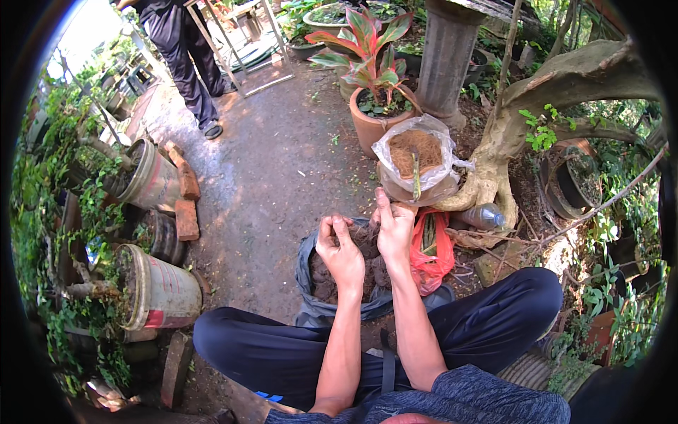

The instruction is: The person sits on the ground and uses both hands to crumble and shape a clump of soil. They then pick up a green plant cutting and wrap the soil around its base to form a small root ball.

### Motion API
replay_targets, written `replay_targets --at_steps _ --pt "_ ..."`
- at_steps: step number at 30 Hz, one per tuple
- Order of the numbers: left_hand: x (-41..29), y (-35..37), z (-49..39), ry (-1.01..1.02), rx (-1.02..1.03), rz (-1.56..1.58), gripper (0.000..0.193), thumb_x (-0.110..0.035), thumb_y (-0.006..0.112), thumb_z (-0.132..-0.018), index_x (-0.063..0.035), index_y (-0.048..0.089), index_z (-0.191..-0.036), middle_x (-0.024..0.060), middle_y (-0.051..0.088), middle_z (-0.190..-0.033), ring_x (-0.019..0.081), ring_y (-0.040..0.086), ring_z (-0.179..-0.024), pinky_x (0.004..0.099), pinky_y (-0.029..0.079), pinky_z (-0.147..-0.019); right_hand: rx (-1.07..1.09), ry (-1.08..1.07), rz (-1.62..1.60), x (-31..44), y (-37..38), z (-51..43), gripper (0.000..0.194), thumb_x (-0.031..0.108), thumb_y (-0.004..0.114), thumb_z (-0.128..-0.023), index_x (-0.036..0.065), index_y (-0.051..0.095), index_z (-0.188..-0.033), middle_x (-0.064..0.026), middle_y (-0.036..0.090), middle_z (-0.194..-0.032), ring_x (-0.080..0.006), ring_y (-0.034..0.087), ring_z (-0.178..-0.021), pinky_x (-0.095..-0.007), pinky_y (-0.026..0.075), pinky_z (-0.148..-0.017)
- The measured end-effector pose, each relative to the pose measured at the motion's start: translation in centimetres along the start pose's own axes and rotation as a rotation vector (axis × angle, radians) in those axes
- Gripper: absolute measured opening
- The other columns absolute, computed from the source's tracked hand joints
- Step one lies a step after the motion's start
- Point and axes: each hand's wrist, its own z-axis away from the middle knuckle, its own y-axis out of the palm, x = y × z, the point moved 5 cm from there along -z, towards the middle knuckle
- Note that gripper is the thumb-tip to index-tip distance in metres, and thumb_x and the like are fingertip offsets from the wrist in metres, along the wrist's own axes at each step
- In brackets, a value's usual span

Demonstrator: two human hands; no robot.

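Both hands are raised over a dark plastic bag (306, 265) of brown, fibrous soil (324, 280) between my knees. My left hand (341, 249) has its fingers curled in above the bag's left part; whether it pinches some fibre cannot be told. My right hand (394, 228) is just below a clear plastic bag (389, 183) filled with brown fibre (416, 146), its thumb pointing up and its fingers partly hidden. A green, stick-like cutting (416, 169) lies on that fibre. Beside my right wrist is a red plastic bag (437, 254) with green stems inside.
A potted red-green plant (371, 124) and a gnarled trunk (492, 153) stand ahead and right, with a plastic bottle (479, 217) by the roots. Buckets (172, 289) and bricks (186, 220) line the left. Another person (185, 63) stands on the path, near a metal frame (267, 79).
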Motion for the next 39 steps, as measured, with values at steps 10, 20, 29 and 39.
replay_targets --at_steps 10,20,29,39 --pt "-0.3 -0.3 0.0 -0.01 -0.049 0.006 0.036 -0.028 0.048 -0.103 -0.0013 0.051 -0.078 0.0013 0.052 -0.075 0.0102 0.046 -0.075 0.0276 0.04 -0.072 0.048 -0.224 0.152 3.9 0.8 1.5 0.058 0.034 0.053 -0.1 -0.002 0.057 -0.055 -0.0027 0.05 -0.047 -0.0087 0.046 -0.046 -0.0293 0.034 -0.046" --pt "-0.9 0.2 0.3 0.004 -0.01 -0.055 0.036 -0.026 0.043 -0.104 0.0012 0.05 -0.082 0.0051 0.053 -0.077 0.0133 0.049 -0.074 0.0305 0.042 -0.071 -0.041 -0.326 0.002 3.4 0.3 1.2 0.054 0.034 0.055 -0.099 -0.003 0.063 -0.06 -0.0071 0.053 -0.047 -0.0121 0.05 -0.043 -0.0309 0.037 -0.045" --pt "-0.8 0.5 0.5 0.056 0.057 -0.021 0.036 -0.03 0.037 -0.106 -0.0018 0.052 -0.089 0.0031 0.047 -0.08 0.0126 0.044 -0.075 0.0291 0.04 -0.072 -0.007 -0.27 0.154 3.5 1.1 1.7 0.051 0.031 0.057 -0.098 -0.004 0.062 -0.061 -0.0063 0.054 -0.048 -0.0098 0.05 -0.045 -0.0309 0.038 -0.047" --pt "-1.1 0.3 0.5 0.091 -0.018 0.016 0.03 -0.029 0.04 -0.105 -0.002 0.048 -0.097 0.0031 0.044 -0.077 0.0125 0.044 -0.071 0.0279 0.04 -0.066 0.038 -0.232 -0.009 3.6 1.2 1.5 0.063 0.042 0.043 -0.102 -0.002 0.06 -0.058 -0.0039 0.055 -0.05 -0.0121 0.053 -0.049 -0.03 0.041 -0.05"
